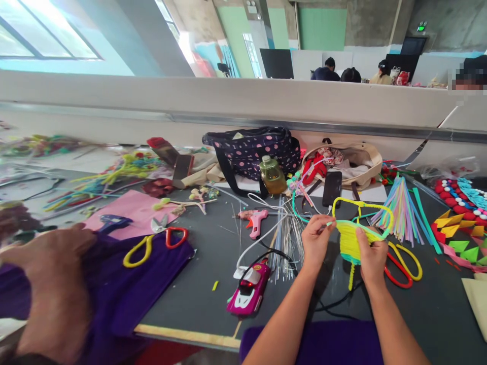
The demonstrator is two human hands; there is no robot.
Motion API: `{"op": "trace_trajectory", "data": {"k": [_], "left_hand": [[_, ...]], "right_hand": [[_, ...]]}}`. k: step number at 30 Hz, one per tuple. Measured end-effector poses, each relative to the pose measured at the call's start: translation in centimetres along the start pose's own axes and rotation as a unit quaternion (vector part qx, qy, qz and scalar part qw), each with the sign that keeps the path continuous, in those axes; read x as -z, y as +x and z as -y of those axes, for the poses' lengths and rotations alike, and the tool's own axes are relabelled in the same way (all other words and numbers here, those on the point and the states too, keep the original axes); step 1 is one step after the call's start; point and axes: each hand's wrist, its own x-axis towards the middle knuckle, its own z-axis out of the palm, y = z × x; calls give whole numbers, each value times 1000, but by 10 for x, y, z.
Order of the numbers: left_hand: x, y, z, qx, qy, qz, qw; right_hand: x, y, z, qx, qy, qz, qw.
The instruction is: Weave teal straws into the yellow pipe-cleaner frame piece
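Both my hands are at a small yellow piece made of fuzzy pipe cleaners (348, 238), with a green lower band, a yellow loop above and a stem hanging below. My right hand (375, 256) grips its right side, thumb on the front. Between thumb and fingertips, my left hand (317, 241) pinches a mint-green pipe cleaner (365, 228) that runs across the top of the piece. Scissors with red and yellow handles (409, 263) lie by my right hand. A pink glue gun (256, 223) and a bundle of thin wires (285, 248) are left of my hands.
At far left, another person's blurred hand (53, 274) is over purple cloth (140, 284), near a second pair of scissors (148, 248). A magenta toy-car-shaped device (249, 289) with cables lies front centre. Behind stand a bottle (272, 175), a dotted bag (251, 147) and a phone (332, 188). Pastel pipe cleaners (399, 213) fan out right.
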Motion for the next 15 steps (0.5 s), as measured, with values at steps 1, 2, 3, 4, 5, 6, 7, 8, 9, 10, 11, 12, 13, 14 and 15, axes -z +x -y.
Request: {"op": "trace_trajectory", "data": {"k": [1,2,3,4,5,6,7,8,9,10,11,12,13,14,15], "left_hand": [[-1,-1,-2,-9,7,0,1000],[-1,-2,-4,-15,11,1,1000],[-2,-2,-5,-19,14,5,1000],[-2,-3,-6,-20,15,10,1000],[-2,-3,-7,-19,11,14,1000],[-2,-3,-6,-15,3,18,1000],[-2,-3,-5,-7,-9,20,1000],[-1,-3,-4,5,-26,21,999],[-1,-2,-2,23,-47,23,998],[0,-2,0,47,-72,24,996],[0,-1,2,73,-99,26,992],[0,-1,4,101,-128,28,986],[1,0,5,128,-156,29,979],[1,0,7,151,-182,30,971],[1,0,8,171,-203,31,964]], "right_hand": [[0,0,-1,-9,7,-6,1000],[0,1,-3,-19,14,-15,1000],[0,1,-4,-30,22,-24,999],[0,2,-6,-44,34,-34,998],[0,3,-6,-60,51,-45,996],[-1,3,-7,-77,73,-56,993],[-1,4,-6,-96,98,-65,988],[-1,5,-5,-114,122,-70,983],[-1,6,-4,-132,142,-71,978],[-1,6,-3,-148,158,-70,974],[-1,7,-1,-162,170,-66,970],[-1,7,0,-174,179,-62,966],[-1,7,1,-183,187,-59,963],[-1,7,2,-190,194,-56,961],[0,8,3,-194,199,-53,959]]}}
